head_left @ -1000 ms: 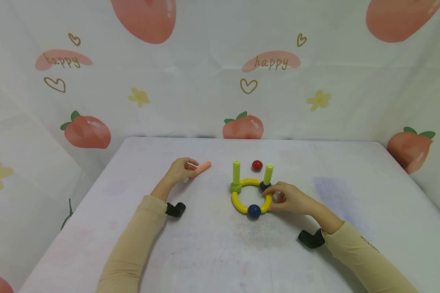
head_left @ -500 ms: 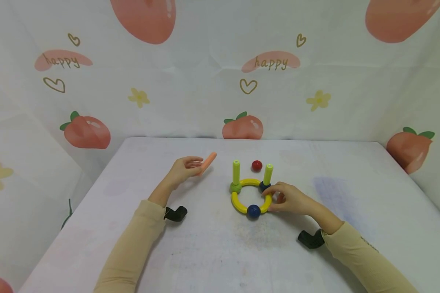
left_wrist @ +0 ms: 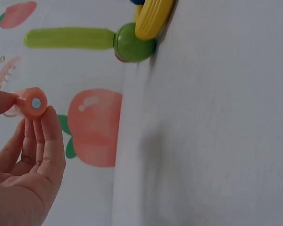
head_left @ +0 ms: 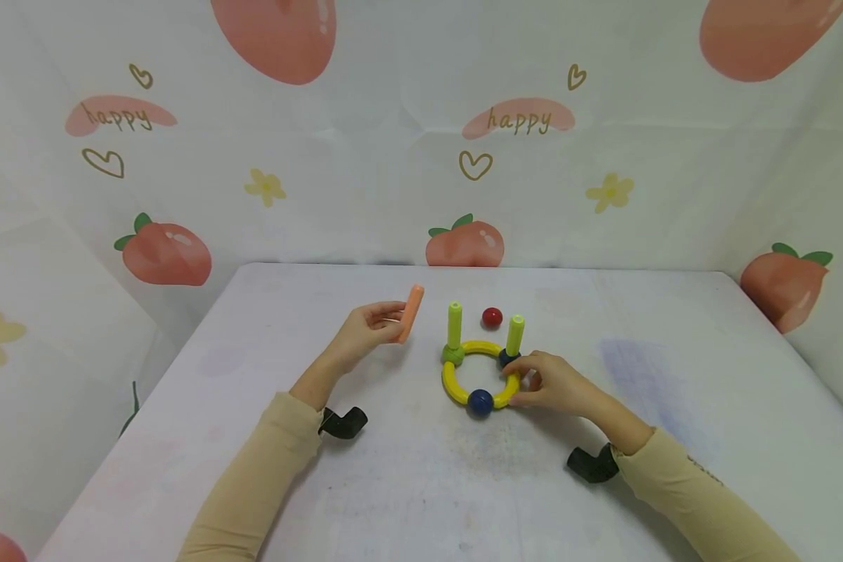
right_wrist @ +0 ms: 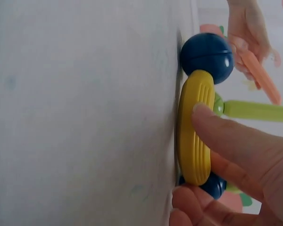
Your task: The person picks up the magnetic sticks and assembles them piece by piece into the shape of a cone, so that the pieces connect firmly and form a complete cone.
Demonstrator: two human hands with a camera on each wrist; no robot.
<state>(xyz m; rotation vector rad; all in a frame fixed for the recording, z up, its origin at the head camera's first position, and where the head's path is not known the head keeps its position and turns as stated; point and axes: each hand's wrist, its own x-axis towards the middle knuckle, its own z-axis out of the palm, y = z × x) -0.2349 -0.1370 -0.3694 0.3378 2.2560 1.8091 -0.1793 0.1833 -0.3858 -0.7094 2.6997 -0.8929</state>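
My left hand (head_left: 367,332) pinches an orange rod (head_left: 412,312) between thumb and fingers, raised off the table and tilted. A round silvery spot shows on the rod's end (left_wrist: 36,103) in the left wrist view. Yellow curved pieces (head_left: 453,386) form a ring with a front blue ball (head_left: 481,403), a green ball (head_left: 453,354) and a back-right dark blue ball (head_left: 509,357). Light green rods stand on the green ball (head_left: 455,324) and the back-right ball (head_left: 516,336). My right hand (head_left: 558,382) grips the right-hand yellow curved piece (right_wrist: 194,136), thumb on its ridged side.
Behind the ring lies a red ball (head_left: 492,318) on the white table (head_left: 407,484). Black angled pieces hang by the left wrist (head_left: 345,423) and right wrist (head_left: 593,464). A printed curtain (head_left: 365,156) rises behind the table's far edge.
My left hand has lifted the orange rod and carried it right, towards the ring; the rod now stands steeper. The ring has turned slightly, its front blue ball shifting left, with my right hand still gripping.
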